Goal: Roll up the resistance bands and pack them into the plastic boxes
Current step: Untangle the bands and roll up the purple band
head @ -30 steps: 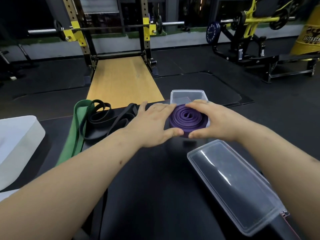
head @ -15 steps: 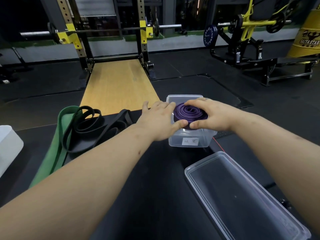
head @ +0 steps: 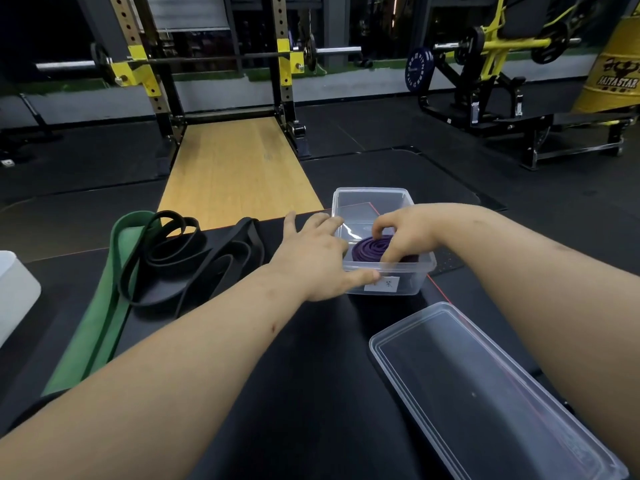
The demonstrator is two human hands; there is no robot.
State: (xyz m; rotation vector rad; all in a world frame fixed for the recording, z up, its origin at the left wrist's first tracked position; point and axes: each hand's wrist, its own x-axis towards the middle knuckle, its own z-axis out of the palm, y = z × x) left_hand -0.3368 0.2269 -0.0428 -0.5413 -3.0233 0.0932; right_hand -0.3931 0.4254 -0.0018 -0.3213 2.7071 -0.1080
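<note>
Your left hand point(head: 311, 258): fingers spread, nearly straight, braced on near-left corner of box point(head: 372, 194), thumb along front wall; nothing gripped. Your right hand point(head: 405, 233): fingers curled down into box, pinching coiled purple band point(head: 369, 251). Band lies inside box, against near wall. Box stands at table point(head: 294, 375) far edge, right of middle. Long box point(head: 485, 393) at near-right corner. Loose black bands point(head: 194, 258) overlap green band point(head: 104, 306) toward left edge. White tub point(head: 14, 292) at left edge.

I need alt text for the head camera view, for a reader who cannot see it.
A right hand holds a rolled purple band inside a small clear box, steadied by the left hand; a green band and black bands lie unrolled nearby.
</note>
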